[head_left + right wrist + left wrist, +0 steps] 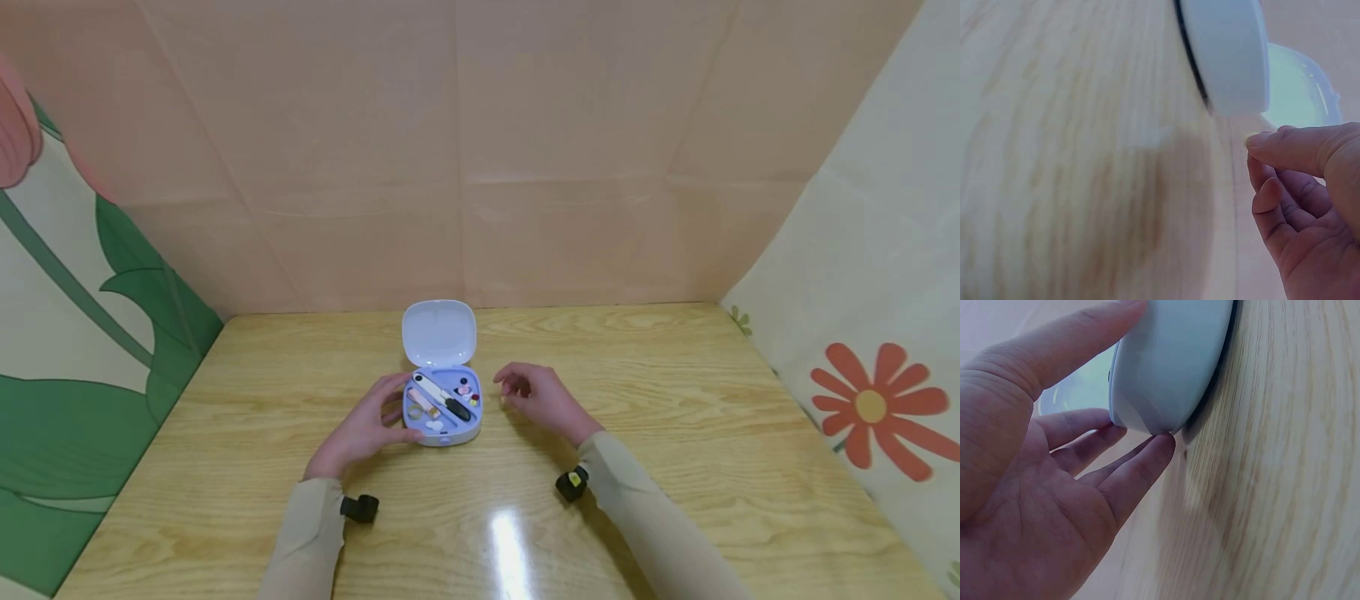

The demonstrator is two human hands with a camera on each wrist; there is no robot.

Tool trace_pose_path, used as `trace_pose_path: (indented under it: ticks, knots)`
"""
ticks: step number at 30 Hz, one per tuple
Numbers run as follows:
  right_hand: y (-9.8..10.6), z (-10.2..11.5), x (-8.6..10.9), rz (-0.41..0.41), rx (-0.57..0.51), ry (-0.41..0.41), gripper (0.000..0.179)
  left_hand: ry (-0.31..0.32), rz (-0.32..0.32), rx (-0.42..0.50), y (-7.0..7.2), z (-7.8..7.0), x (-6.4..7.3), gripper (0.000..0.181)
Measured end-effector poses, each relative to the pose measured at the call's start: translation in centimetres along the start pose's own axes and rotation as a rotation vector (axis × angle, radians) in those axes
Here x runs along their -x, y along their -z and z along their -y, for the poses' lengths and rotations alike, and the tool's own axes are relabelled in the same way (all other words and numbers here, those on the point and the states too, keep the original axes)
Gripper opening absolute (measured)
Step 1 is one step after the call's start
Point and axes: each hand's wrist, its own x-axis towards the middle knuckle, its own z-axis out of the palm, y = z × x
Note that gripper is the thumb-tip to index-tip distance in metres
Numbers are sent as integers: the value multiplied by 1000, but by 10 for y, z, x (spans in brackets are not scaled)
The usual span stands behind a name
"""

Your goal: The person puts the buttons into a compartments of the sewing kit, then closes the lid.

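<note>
A lilac sewing kit box (442, 438) stands on the table with its lid (439, 333) raised at the back. Inside lie a long white tool with a black end (444, 397), a pinkish strip (424, 403), a yellowish ring (416, 412) and several small coloured buttons (465, 390). My left hand (367, 423) holds the box's left side, thumb at the front corner, fingers along the side wall. To the right of the box, my right hand (542, 402) is raised above the table, thumb and forefinger pinching a tiny yellowish piece (1249, 141), mostly hidden by the fingertips.
The wooden table (675, 400) extends to both sides of the box. A plain pinkish sheet (457, 167) hangs behind it, with a flower-printed sheet (900, 250) at the right and a leaf-printed one (75, 333) at the left.
</note>
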Motion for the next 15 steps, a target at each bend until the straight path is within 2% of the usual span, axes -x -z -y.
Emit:
trace_pose_path:
  ticks: [4, 15]
  knots:
    - [2, 4, -1, -20, -16, 8, 26, 3, -2, -4, 0, 0, 0, 87]
    - [4, 10, -2, -44, -49, -34, 24, 2, 2, 7, -1, 0, 0, 86]
